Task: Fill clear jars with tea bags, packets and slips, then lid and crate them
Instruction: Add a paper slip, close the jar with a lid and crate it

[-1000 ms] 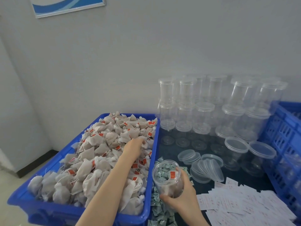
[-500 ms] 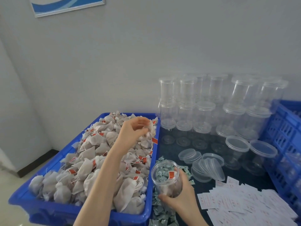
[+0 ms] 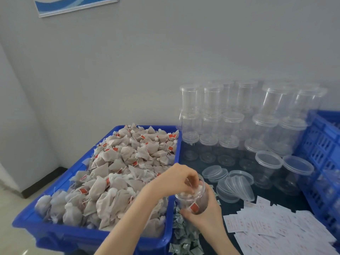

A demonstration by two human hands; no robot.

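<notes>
My right hand (image 3: 207, 216) grips a clear jar (image 3: 197, 198) from below and the side, tilted toward me, just right of the blue bin (image 3: 60, 183) heaped with grey tea bags (image 3: 117, 168) with red tags. Over the jar's mouth sits my left hand (image 3: 176, 179), fingertips curled down and pinching a tea bag that is partly inside the jar. A red tag shows through the jar wall. Small green-grey packets (image 3: 184, 238) lie under and in front of the jar. White paper slips (image 3: 276, 229) spread out to the right.
Stacked empty clear jars (image 3: 239, 122) stand against the wall behind. Loose clear lids (image 3: 233, 184) lie beside two lidded jars (image 3: 281, 168). A blue slotted crate (image 3: 323, 150) stands at the right edge. The dark tabletop (image 3: 209, 162) shows between them.
My left hand lifted a tea bag out of the bin and carried it right and down to the jar's mouth. My right hand kept hold of the jar.
</notes>
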